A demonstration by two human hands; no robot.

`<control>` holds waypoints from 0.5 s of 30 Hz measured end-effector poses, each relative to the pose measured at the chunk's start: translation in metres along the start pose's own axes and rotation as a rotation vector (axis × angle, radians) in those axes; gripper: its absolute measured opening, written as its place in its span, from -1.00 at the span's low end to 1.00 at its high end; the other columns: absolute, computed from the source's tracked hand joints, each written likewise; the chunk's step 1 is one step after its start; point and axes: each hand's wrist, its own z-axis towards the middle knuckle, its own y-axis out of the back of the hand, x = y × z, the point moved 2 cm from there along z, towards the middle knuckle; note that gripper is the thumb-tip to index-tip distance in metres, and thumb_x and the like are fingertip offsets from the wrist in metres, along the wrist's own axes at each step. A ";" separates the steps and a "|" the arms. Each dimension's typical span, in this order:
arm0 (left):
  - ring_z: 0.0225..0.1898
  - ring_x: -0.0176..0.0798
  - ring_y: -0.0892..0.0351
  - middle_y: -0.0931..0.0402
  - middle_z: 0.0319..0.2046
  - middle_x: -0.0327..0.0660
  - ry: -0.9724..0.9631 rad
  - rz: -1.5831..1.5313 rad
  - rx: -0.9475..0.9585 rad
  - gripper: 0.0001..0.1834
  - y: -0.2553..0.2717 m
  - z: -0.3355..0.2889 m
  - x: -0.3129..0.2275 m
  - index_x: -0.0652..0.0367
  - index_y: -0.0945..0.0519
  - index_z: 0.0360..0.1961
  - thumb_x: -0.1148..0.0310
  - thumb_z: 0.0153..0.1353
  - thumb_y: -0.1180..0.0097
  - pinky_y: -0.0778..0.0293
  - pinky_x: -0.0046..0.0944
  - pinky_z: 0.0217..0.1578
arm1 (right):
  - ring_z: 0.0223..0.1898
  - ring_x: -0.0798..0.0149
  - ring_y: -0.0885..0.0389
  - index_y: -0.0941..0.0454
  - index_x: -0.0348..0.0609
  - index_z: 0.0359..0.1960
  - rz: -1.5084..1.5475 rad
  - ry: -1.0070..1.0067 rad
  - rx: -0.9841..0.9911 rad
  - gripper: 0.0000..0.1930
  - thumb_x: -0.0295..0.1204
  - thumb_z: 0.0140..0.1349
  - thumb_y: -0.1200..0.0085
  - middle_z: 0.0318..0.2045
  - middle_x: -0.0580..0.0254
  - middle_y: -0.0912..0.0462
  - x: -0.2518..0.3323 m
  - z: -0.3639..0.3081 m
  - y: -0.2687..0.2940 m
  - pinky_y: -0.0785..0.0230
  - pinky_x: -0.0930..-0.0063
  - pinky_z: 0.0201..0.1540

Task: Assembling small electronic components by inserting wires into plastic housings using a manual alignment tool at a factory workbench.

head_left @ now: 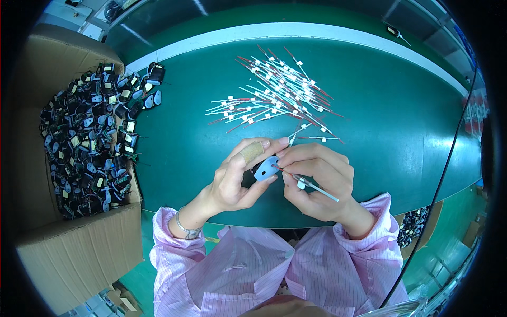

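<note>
My left hand (237,174) is closed around a small black device with a light-blue oval face (267,168), pinched between thumb and fingers. Dark round holes show in that face. A tan wrap covers one finger of this hand. My right hand (322,182) pinches a thin red-and-white wire lead (322,192) with a small white tag; its red end meets the blue face at a hole. How deep the end sits, I cannot tell. Just beyond both hands lies a loose pile of similar leads (280,90) on the green table (380,127).
At the left stands a large open cardboard box (79,253) heaped with black devices (90,142), some spilling over its table-side edge. A white strip (296,30) borders the table's far side. One device (393,31) lies beyond it. A black cable (449,153) crosses at the right.
</note>
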 end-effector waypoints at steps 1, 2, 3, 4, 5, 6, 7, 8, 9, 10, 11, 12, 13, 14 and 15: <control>0.00 0.19 -0.55 -0.47 0.05 0.30 -0.001 0.000 0.000 -0.31 0.001 0.000 -0.001 0.33 -0.09 0.21 0.66 0.08 -0.15 -0.39 0.04 0.06 | -0.48 0.21 -0.63 -0.52 -0.27 -0.42 0.003 -0.005 0.001 -0.77 -0.69 -0.18 -0.23 -0.38 0.13 -0.64 0.000 0.000 0.000 -0.46 0.45 -0.48; 0.01 0.18 -0.55 -0.47 0.05 0.30 0.019 0.009 0.021 -0.31 0.001 0.000 -0.001 0.33 -0.09 0.21 0.65 0.09 -0.15 -0.39 0.04 0.06 | -0.48 0.21 -0.63 -0.52 -0.27 -0.42 0.003 -0.005 0.001 -0.77 -0.69 -0.18 -0.23 -0.38 0.13 -0.64 0.000 -0.001 0.000 -0.46 0.45 -0.48; 0.01 0.18 -0.55 -0.47 0.05 0.30 0.040 0.017 0.043 -0.31 0.001 0.000 -0.002 0.33 -0.09 0.21 0.64 0.10 -0.15 -0.39 0.04 0.06 | -0.47 0.21 -0.63 -0.52 -0.27 -0.43 0.002 -0.008 -0.001 -0.77 -0.69 -0.18 -0.23 -0.38 0.14 -0.64 0.000 -0.002 0.000 -0.45 0.45 -0.48; 0.01 0.18 -0.55 -0.47 0.05 0.30 0.040 0.017 0.043 -0.31 0.002 0.001 -0.003 0.33 -0.09 0.21 0.64 0.10 -0.15 -0.39 0.04 0.06 | -0.47 0.21 -0.63 -0.52 -0.27 -0.43 0.000 -0.010 -0.004 -0.78 -0.69 -0.18 -0.23 -0.38 0.14 -0.64 0.000 -0.002 0.000 -0.45 0.45 -0.48; 0.01 0.18 -0.55 -0.47 0.05 0.29 0.042 0.026 0.051 -0.31 0.002 0.001 -0.003 0.32 -0.09 0.21 0.64 0.10 -0.16 -0.39 0.03 0.06 | -0.47 0.21 -0.63 -0.52 -0.27 -0.43 0.000 -0.012 -0.004 -0.78 -0.69 -0.18 -0.23 -0.38 0.14 -0.64 0.001 -0.002 0.000 -0.45 0.45 -0.48; 0.01 0.18 -0.54 -0.47 0.06 0.29 0.044 0.035 0.059 -0.30 0.002 0.001 -0.003 0.32 -0.09 0.22 0.63 0.10 -0.16 -0.40 0.03 0.06 | -0.47 0.21 -0.63 -0.52 -0.26 -0.43 -0.008 -0.011 -0.007 -0.78 -0.69 -0.18 -0.23 -0.38 0.14 -0.64 0.001 -0.002 0.000 -0.45 0.45 -0.48; 0.01 0.18 -0.54 -0.47 0.06 0.29 0.045 0.035 0.060 -0.30 0.002 0.001 -0.004 0.32 -0.09 0.22 0.63 0.10 -0.16 -0.40 0.03 0.06 | -0.48 0.21 -0.63 -0.52 -0.26 -0.43 -0.017 -0.010 -0.009 -0.77 -0.69 -0.18 -0.23 -0.38 0.14 -0.64 0.002 -0.002 -0.001 -0.45 0.45 -0.48; 0.01 0.19 -0.55 -0.47 0.06 0.28 0.040 0.032 0.059 -0.30 0.002 0.001 -0.004 0.32 -0.09 0.22 0.64 0.09 -0.16 -0.40 0.03 0.06 | -0.48 0.21 -0.63 -0.52 -0.26 -0.43 -0.018 -0.009 -0.010 -0.77 -0.69 -0.18 -0.23 -0.38 0.14 -0.64 0.002 -0.001 0.000 -0.45 0.45 -0.48; 0.01 0.19 -0.55 -0.47 0.06 0.28 0.035 0.029 0.058 -0.29 0.002 0.002 -0.004 0.32 -0.09 0.22 0.64 0.08 -0.16 -0.40 0.03 0.06 | -0.48 0.21 -0.63 -0.52 -0.26 -0.43 -0.009 -0.019 -0.009 -0.77 -0.69 -0.18 -0.23 -0.38 0.14 -0.64 0.002 -0.002 0.000 -0.46 0.45 -0.48; 0.01 0.19 -0.55 -0.47 0.06 0.28 0.034 0.029 0.059 -0.29 0.002 0.002 -0.003 0.32 -0.09 0.22 0.64 0.08 -0.16 -0.40 0.03 0.06 | -0.48 0.21 -0.63 -0.52 -0.26 -0.43 0.000 -0.028 -0.008 -0.77 -0.69 -0.19 -0.23 -0.39 0.14 -0.64 0.002 -0.001 0.000 -0.46 0.45 -0.48; 0.01 0.19 -0.55 -0.47 0.06 0.28 0.042 0.023 0.056 -0.29 0.002 0.001 -0.003 0.32 -0.09 0.22 0.65 0.07 -0.16 -0.40 0.02 0.06 | -0.48 0.21 -0.63 -0.52 -0.26 -0.43 0.001 -0.029 -0.008 -0.77 -0.69 -0.19 -0.23 -0.39 0.14 -0.64 0.003 -0.001 0.000 -0.46 0.45 -0.48; 0.01 0.19 -0.55 -0.47 0.06 0.28 0.051 0.017 0.054 -0.29 0.002 0.000 -0.003 0.32 -0.09 0.22 0.65 0.07 -0.15 -0.40 0.02 0.06 | -0.48 0.20 -0.63 -0.52 -0.26 -0.43 0.006 -0.036 -0.018 -0.77 -0.69 -0.19 -0.23 -0.39 0.14 -0.64 0.003 -0.001 -0.001 -0.46 0.45 -0.48; 0.01 0.19 -0.55 -0.47 0.06 0.28 0.052 0.018 0.056 -0.29 0.002 -0.001 -0.004 0.32 -0.09 0.22 0.65 0.07 -0.15 -0.40 0.02 0.06 | -0.48 0.20 -0.63 -0.52 -0.26 -0.44 0.012 -0.043 -0.029 -0.77 -0.69 -0.19 -0.23 -0.40 0.14 -0.64 0.003 -0.001 -0.002 -0.47 0.45 -0.47; 0.01 0.19 -0.54 -0.47 0.05 0.28 0.049 0.019 0.056 -0.28 0.002 0.000 -0.004 0.33 -0.08 0.23 0.66 0.07 -0.14 -0.40 0.02 0.06 | -0.48 0.20 -0.63 -0.52 -0.26 -0.44 0.010 -0.043 -0.029 -0.77 -0.69 -0.19 -0.23 -0.40 0.14 -0.64 0.003 -0.002 -0.002 -0.47 0.45 -0.47; 0.01 0.19 -0.54 -0.47 0.05 0.29 0.047 0.019 0.058 -0.28 0.002 0.000 -0.003 0.33 -0.08 0.23 0.67 0.06 -0.14 -0.40 0.02 0.06 | -0.48 0.20 -0.63 -0.52 -0.27 -0.44 0.004 -0.058 -0.041 -0.77 -0.69 -0.19 -0.23 -0.40 0.13 -0.63 0.002 -0.003 -0.002 -0.47 0.45 -0.47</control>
